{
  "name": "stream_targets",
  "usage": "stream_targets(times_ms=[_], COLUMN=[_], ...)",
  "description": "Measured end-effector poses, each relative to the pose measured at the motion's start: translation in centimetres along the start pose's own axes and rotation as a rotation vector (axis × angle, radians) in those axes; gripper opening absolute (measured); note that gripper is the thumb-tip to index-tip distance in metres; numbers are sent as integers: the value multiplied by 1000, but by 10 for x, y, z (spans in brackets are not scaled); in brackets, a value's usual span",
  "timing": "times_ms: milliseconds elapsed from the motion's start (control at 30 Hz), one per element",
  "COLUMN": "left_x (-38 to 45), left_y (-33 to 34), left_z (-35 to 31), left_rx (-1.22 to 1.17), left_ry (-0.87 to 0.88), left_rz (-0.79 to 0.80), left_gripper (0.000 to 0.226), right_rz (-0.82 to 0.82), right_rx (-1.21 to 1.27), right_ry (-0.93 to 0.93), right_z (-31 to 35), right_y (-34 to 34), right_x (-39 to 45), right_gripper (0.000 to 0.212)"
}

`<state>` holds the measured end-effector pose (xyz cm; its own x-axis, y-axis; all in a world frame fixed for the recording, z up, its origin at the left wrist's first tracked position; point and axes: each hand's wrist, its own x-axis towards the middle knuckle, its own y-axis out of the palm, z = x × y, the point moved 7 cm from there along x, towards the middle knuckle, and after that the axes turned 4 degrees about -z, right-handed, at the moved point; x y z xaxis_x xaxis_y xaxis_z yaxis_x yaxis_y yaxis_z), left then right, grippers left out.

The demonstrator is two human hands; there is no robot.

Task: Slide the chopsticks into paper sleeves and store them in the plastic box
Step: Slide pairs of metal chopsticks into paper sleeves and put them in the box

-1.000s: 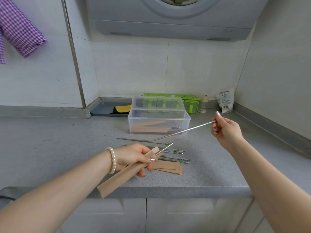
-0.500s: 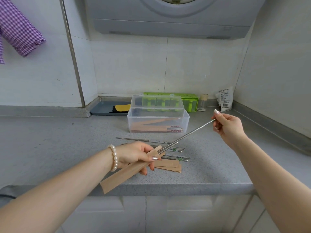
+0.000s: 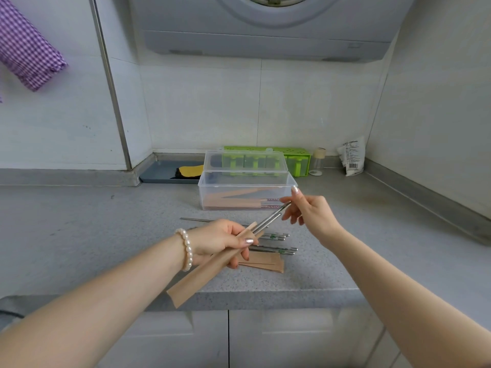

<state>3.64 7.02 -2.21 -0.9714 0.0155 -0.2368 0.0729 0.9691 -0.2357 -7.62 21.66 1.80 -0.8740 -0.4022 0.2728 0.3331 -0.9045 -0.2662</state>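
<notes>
The left hand [image 3: 220, 241] grips a brown paper sleeve [image 3: 204, 274] above the counter [image 3: 79, 235] edge. Two metal chopsticks [image 3: 268, 221] poke out of the sleeve's mouth, and the right hand [image 3: 309, 209] pinches their far ends. The clear plastic box [image 3: 245, 193] stands open behind, holding sleeved pairs. A white packet [image 3: 352, 156] in the corner carries a barcode; its print is unreadable.

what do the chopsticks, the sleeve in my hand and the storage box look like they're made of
Chopsticks: likely stainless steel, shiny silver. Sleeve: matte brown kraft-type paper, creased flat. Storage box: clear plastic, contents visible through its wall.
</notes>
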Motion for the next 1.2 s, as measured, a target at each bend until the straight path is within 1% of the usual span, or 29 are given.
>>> stream_targets(times_ms=[100,233,300,367,400,533,600,633,700,767,800,867,933,1033,1100,1167,1200], left_x=[0,0,0,-2,-2,-2,-3,-4,-4,-1,0,-1,-2,2,5,11,12], left_y=[0,-1,-2,-2,-2,-1,0,-1,-8,-27,-38,-58,-69,-66,-54,-40,-34], left_z=[-2,-2,0,2,2,-5,-9,-12,-17,-17,-17,-10,0,9,7,5,5], left_rx=[-36,-50,-47,-37,-31,17,31,38,53,23,-22,-148,-172,-21,222,487,570], left_ry=[-5,-12,-19,-28,-28,-19,-28,-32,-41,-63,-71,-86,-104,-98,-46,31,66], left_rz=[-13,-23,-19,2,14,17,30,37,23,-68,-136,-277,-366,-360,-316,-264,-247], left_gripper=[19,22,23,22,22,20,19,21,37,54,55,49,44,41,29,17,15], right_rz=[89,172,205,243,251,206,222,230,214,135,72,-96,-271,-460,-537,-573,-581], right_rx=[9,-10,-49,-69,-32,294,377,404,446,485,509,574,625,618,522,393,335], right_ry=[13,23,32,53,76,231,261,264,253,238,234,232,235,241,236,230,230], right_z=[0,2,1,-2,-3,-12,-13,-12,-9,-5,-5,-7,-13,-21,-20,-19,-18], right_y=[19,30,30,30,30,25,26,26,18,-1,-15,-44,-68,-81,-75,-63,-56], right_x=[-5,-9,-9,-10,-9,-6,-4,-2,5,17,24,41,55,72,81,93,100], right_gripper=[45,40,35,25,20,10,7,9,13,15,15,15,14,14,15,16,15])
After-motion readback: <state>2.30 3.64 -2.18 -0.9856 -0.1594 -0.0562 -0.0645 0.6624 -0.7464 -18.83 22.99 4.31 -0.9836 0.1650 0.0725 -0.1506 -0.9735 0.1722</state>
